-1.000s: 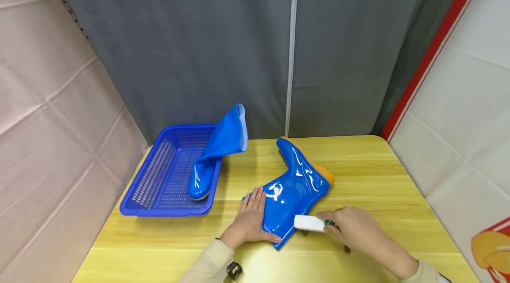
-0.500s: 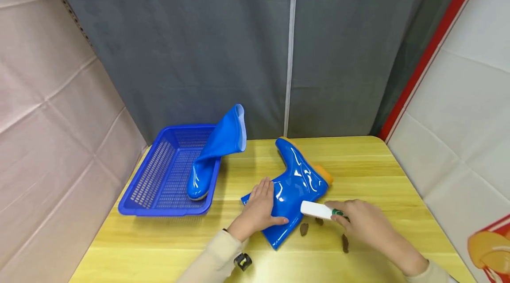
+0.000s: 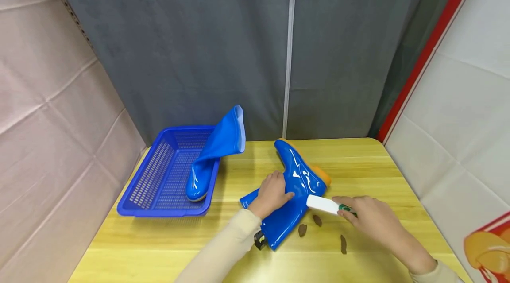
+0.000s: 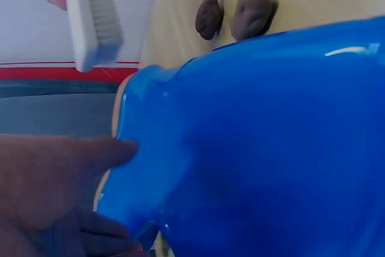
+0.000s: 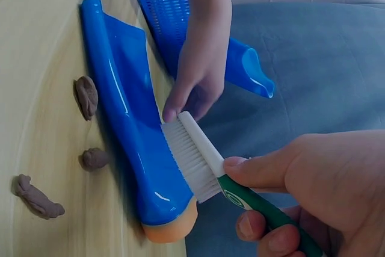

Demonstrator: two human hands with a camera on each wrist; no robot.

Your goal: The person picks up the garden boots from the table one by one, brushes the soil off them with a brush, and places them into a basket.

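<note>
A shiny blue rain boot (image 3: 295, 185) with an orange sole lies on its side on the table. My left hand (image 3: 272, 192) holds it near the ankle bend, its thumb (image 4: 114, 148) on the shaft and the other fingers bent at the crease, partly hidden. My right hand (image 3: 370, 214) grips the green handle of a white-bristled brush (image 3: 322, 204). In the right wrist view the bristles (image 5: 189, 161) face the boot and seem to touch or nearly touch it. Brown lumps (image 3: 303, 230) lie right of the boot.
A blue perforated plastic basket (image 3: 135, 210) stands on the left. A second blue boot (image 3: 221, 139) leans in it, its shaft sticking over the right rim. A grey curtain (image 3: 199, 52) hangs behind the yellow wooden table (image 3: 354, 159).
My left hand has slid up the boot from near its opening to the ankle, its fingers bending more. The brush has moved slightly right and up along the boot, uncovering brown lumps.
</note>
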